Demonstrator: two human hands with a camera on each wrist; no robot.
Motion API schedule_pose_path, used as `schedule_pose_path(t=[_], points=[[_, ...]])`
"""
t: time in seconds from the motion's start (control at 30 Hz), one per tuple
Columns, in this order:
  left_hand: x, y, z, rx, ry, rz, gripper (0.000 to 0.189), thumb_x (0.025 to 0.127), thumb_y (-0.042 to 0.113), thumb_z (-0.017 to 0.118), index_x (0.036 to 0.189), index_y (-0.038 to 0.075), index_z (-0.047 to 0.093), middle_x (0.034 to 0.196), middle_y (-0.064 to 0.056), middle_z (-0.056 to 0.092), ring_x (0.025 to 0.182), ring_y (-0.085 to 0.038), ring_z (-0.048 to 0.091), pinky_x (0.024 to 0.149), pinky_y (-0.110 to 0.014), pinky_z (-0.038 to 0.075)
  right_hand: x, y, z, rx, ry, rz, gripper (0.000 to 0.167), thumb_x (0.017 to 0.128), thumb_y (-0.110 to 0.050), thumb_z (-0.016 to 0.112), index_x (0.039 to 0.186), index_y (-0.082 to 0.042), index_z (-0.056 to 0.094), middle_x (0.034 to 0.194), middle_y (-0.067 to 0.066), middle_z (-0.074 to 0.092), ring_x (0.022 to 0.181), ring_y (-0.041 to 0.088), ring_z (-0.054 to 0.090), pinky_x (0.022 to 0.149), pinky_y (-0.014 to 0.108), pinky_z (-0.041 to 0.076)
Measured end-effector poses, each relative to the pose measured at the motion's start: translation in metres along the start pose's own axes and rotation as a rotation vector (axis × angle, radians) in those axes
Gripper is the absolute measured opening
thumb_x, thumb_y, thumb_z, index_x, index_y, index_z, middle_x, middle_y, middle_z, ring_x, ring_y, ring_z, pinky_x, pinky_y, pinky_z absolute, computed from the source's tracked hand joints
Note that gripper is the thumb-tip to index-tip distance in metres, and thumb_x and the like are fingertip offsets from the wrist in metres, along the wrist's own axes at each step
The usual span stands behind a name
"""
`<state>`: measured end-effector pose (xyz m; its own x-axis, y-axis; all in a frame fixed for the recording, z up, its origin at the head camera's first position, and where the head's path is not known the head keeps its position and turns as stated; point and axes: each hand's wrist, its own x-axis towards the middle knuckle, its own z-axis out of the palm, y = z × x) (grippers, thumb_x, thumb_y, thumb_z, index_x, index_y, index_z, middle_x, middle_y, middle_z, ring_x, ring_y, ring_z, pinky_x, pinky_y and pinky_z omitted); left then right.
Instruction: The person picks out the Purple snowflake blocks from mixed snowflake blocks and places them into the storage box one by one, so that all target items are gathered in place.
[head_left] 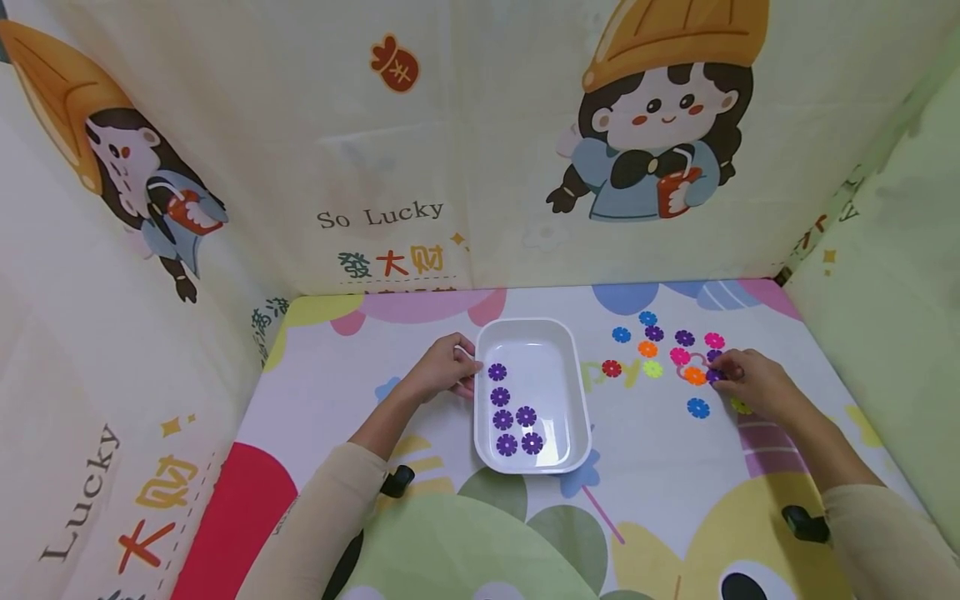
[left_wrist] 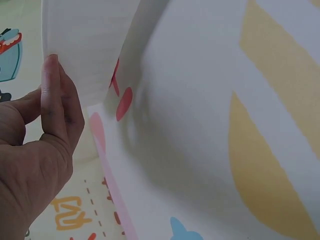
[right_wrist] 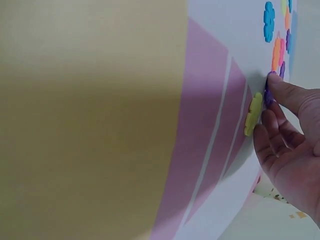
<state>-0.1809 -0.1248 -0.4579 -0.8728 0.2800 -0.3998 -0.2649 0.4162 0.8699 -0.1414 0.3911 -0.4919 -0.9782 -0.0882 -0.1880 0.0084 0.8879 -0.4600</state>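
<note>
A white tray (head_left: 555, 375) stands on the table with several purple flower-shaped pieces (head_left: 526, 416) lying in its left and lower part. My left hand (head_left: 447, 367) pinches the tray's left rim; in the left wrist view the fingers (left_wrist: 51, 100) lie along the white wall. Over on the right, my right hand (head_left: 753, 382) has thumb and fingertips on a purple flower-shaped piece (right_wrist: 269, 94) and pinches it at the table surface. A yellow piece (right_wrist: 253, 114) lies right beside those fingers, partly covered by the hand in the head view.
Around my right hand lie loose flower-shaped pieces: blue (head_left: 698, 407), orange (head_left: 695, 376), pink (head_left: 715, 340), red (head_left: 611, 368), yellow-green (head_left: 652, 369) and more purple ones (head_left: 684, 337). Printed cloth walls (head_left: 510, 242) enclose the patterned table at the back and both sides.
</note>
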Motion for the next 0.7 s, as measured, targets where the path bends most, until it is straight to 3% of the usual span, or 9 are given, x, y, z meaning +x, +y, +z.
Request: schedule_pose_path(t=[0.13, 0.23, 0.4, 0.7], points=[[-0.0002, -0.0005, -0.0002, 0.0, 0.007, 0.001, 0.029, 0.1, 0.008, 0.067, 0.124, 0.001, 0.052, 0.091, -0.015, 0.067, 0.064, -0.019, 0.07, 0.066, -0.043, 0.068, 0.0015, -0.0012, -0.0007, 0.038, -0.03, 0.041, 0.039, 0.094, -0.012, 0.076, 0.124, 0.004, 0.057, 0.115, 0.027, 0.061, 0.104, 0.041, 0.057, 0.091, 0.056, 0.062], [-0.0003, -0.0003, -0.0001, 0.002, 0.006, -0.001, 0.029, 0.1, 0.008, 0.067, 0.123, 0.001, 0.052, 0.091, -0.015, 0.067, 0.064, -0.019, 0.07, 0.065, -0.043, 0.068, 0.0005, -0.0015, -0.0014, 0.044, -0.032, 0.063, 0.038, 0.093, -0.013, 0.077, 0.12, 0.002, 0.053, 0.112, 0.026, 0.061, 0.102, 0.04, 0.056, 0.083, 0.046, 0.065], [-0.001, 0.0005, 0.0, 0.002, 0.005, 0.0, 0.028, 0.1, 0.007, 0.067, 0.123, 0.001, 0.052, 0.092, -0.016, 0.067, 0.064, -0.019, 0.07, 0.065, -0.042, 0.068, -0.0017, -0.0017, -0.0033, 0.038, -0.014, 0.034, 0.032, 0.095, -0.013, 0.074, 0.113, -0.001, 0.051, 0.109, 0.025, 0.062, 0.099, 0.041, 0.059, 0.073, 0.034, 0.061], [-0.0014, 0.0005, 0.0, -0.013, -0.005, 0.008, 0.029, 0.1, 0.005, 0.067, 0.123, 0.0, 0.051, 0.09, -0.015, 0.066, 0.063, -0.018, 0.07, 0.067, -0.045, 0.068, -0.0052, -0.0055, -0.0072, 0.057, -0.018, -0.002, 0.019, 0.098, -0.005, 0.068, 0.109, -0.002, 0.054, 0.109, 0.024, 0.067, 0.102, 0.044, 0.064, 0.085, 0.054, 0.065]])
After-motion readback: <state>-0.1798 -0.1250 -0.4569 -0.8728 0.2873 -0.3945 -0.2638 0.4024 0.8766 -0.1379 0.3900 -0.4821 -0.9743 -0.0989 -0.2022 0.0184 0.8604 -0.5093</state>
